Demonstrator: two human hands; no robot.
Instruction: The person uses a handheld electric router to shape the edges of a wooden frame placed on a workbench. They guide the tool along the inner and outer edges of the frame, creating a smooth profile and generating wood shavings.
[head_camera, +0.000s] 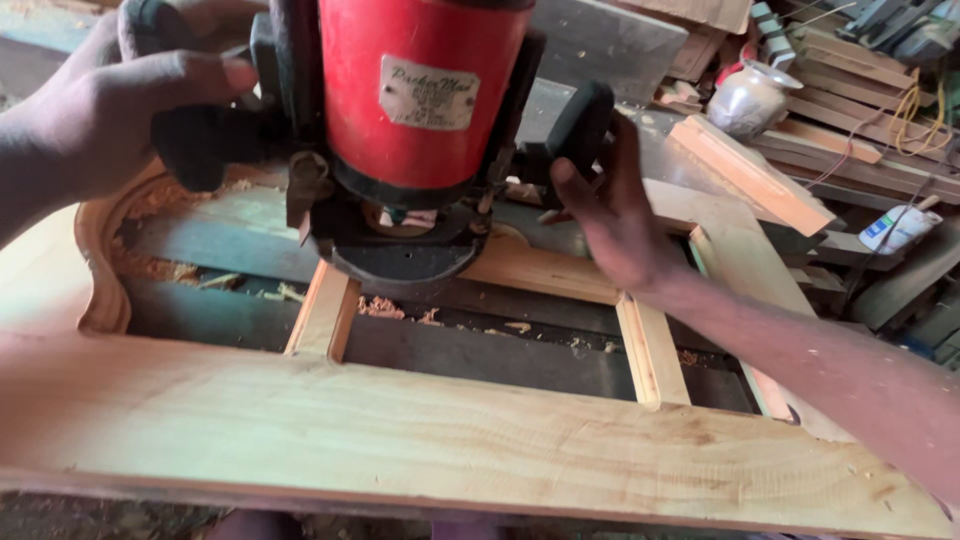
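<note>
Router: a red-bodied wood router (425, 90) with a black base stands upright near the top middle of the view, its base resting on the pale wooden frame (400, 430), over an inner rail where it meets an upright slat.
Left hand: the left hand (110, 110) is clenched around the router's black left handle (200, 140), thumb laid across the top and fingers wrapped over the knob.
Right hand: the right hand (610, 215) is at the black right handle (580, 125); the fingertips touch its lower part, but the palm looks loose and turned away, so a full grasp cannot be confirmed from this angle.
Frame: broad light boards make the near rail and the sides, with narrow slats crossing dark openings; the left inner edge curves in a rounded cut.
Shavings: wood chips and sawdust (385, 308) lie in the dark gaps just below the router base and along the curved cut on the left.
Bench surface: dark boards show through the frame's openings.
Surroundings: stacked timber offcuts (750, 175) lie at upper right, with a shiny metal pot (748, 98) among them and a small white-and-blue packet (897, 228) near the right edge.
</note>
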